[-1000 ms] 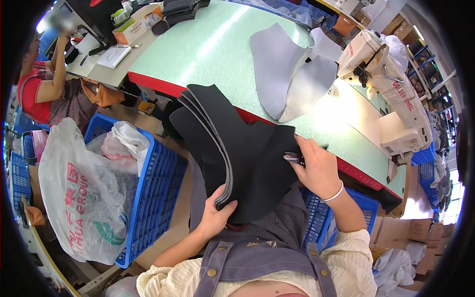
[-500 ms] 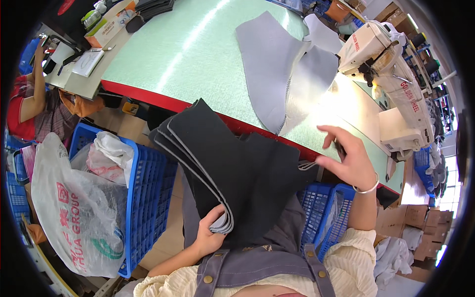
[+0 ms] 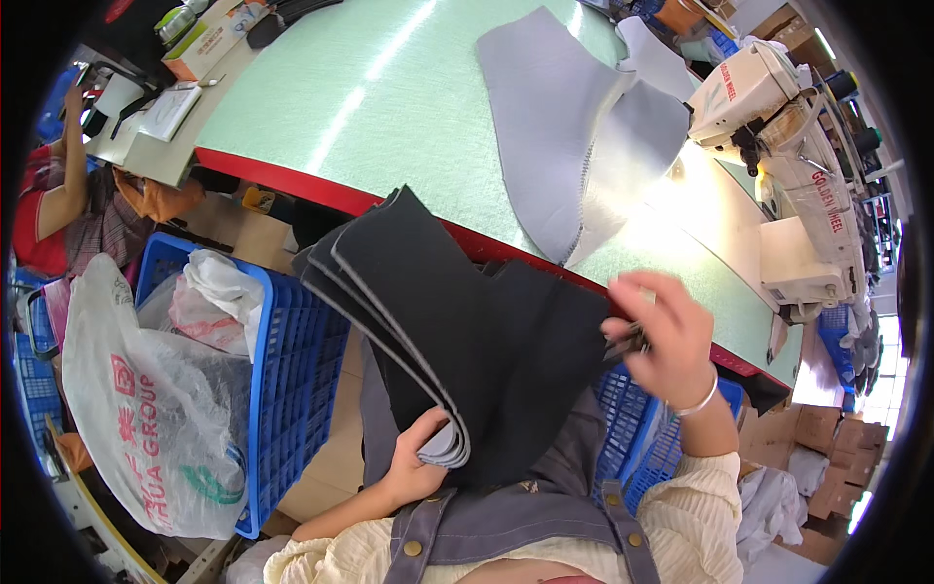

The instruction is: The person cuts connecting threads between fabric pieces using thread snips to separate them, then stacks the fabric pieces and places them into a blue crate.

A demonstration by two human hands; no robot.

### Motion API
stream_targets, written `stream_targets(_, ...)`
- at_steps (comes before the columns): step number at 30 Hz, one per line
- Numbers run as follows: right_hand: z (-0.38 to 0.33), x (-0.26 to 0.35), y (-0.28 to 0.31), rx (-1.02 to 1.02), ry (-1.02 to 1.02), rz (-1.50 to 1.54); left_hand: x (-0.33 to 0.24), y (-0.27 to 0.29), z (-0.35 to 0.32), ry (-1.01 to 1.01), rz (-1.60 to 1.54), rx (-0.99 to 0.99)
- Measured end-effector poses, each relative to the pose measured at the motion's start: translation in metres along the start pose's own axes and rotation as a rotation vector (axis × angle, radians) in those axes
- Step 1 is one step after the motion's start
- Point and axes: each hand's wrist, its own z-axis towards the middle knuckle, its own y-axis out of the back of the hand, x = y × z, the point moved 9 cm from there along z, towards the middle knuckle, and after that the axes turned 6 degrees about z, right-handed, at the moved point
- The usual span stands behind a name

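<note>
My left hand [image 3: 416, 459] is closed round the folded lower edge of a stack of black fabric panels [image 3: 506, 360], grey on their inner side and edges. The stack spreads over my lap and leans up toward the table's red edge. My right hand [image 3: 666, 326], smeared by motion, is at the right end of the stack. Between its thumb and fingers shows a small dark tool [image 3: 632, 343], pointed toward the panels; its kind is too blurred to tell. On the green table [image 3: 389, 127], beyond the stack, lie grey panels [image 3: 545, 117] joined along a zigzag seam.
A white sewing machine [image 3: 803, 185] stands on the right. Blue crates are on both sides, the left crate [image 3: 302, 380] with a printed plastic bag [image 3: 156, 409] beside it. Another person [image 3: 53, 204] sits at far left. Cardboard boxes [image 3: 842, 448] are at right.
My right hand has moved slightly left and down to the stack's right end, its dark tool now showing at the panels' edge. My left hand keeps its grip; the view has shifted slightly.
</note>
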Motion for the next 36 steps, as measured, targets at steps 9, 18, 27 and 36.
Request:
stream_targets(9,-0.065,0.112,-0.072,0.361,0.367,0.14,-0.005,-0.005,0.01,-0.091,-0.315,0.035)
stream_targets(18,-0.064,0.104,-0.062,0.297,0.296,0.281,-0.003,-0.01,0.005,-0.065,-0.492,0.034)
stream_targets(27,-0.085,-0.032,0.03,-0.586,-0.527,1.117,-0.049,0.011,-0.005,-0.044,0.345,-0.164)
stream_targets(36,-0.063,-0.049,0.137,-1.014,-0.273,0.988,-0.085,-0.038,-0.028,-0.929,1.804,-0.603)
